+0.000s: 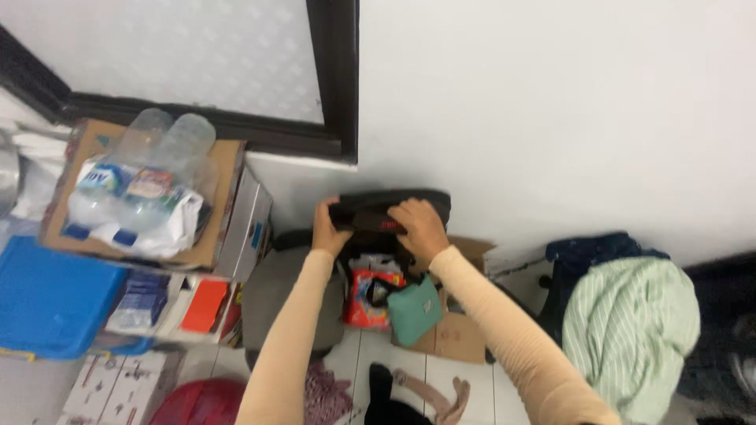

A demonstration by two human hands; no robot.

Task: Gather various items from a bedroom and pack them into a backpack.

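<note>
My left hand (324, 228) grips the left end of a black bag (376, 206) that stands against the white wall. My right hand (419, 227) rests on the top of the same bag, fingers curled over its edge. Both arms wear pale peach sleeves. Just below the bag sit a red and white printed packet (361, 299) and a small teal pouch (416, 308), on a flattened cardboard piece (457, 334).
At left a cardboard box (224, 197) holds plastic water bottles (146, 177), above a blue lid (47, 299) and small boxes (118, 389). A grey bag (276, 291) lies beside my left arm. A green striped cloth (630, 323) over dark clothes sits at right.
</note>
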